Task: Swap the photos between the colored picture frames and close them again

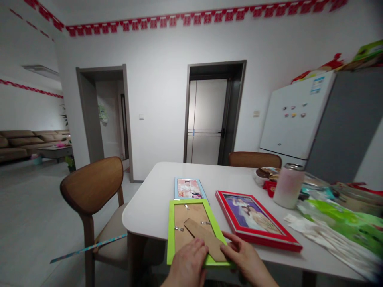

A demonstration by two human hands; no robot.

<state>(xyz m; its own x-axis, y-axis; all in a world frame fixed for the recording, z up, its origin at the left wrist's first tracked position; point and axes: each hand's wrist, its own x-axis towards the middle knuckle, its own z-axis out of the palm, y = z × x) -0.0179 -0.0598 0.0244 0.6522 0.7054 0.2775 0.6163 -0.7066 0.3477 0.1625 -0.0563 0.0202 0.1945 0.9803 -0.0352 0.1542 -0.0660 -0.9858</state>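
Observation:
A green photo frame (171,229) lies face down at the near edge of the white table, its brown backing board and stand leg (206,238) facing up and metal clips showing. My left hand (189,261) rests on the lower left of the backing, fingers bent together near the stand leg. At the lower right corner my right hand (243,255) grips the frame's edge, thumb on top by the stand leg. Behind the green frame lies a light blue photo frame (188,188), picture up. A red photo frame (254,219) with a picture is to the right.
On the table's right are a pink and white bottle (289,187), a white cloth (323,239), a green package (350,223) and bowls. A wooden chair (92,185) stands left of the white table (149,199), with another (254,159) behind it. A fridge (296,115) stands back right.

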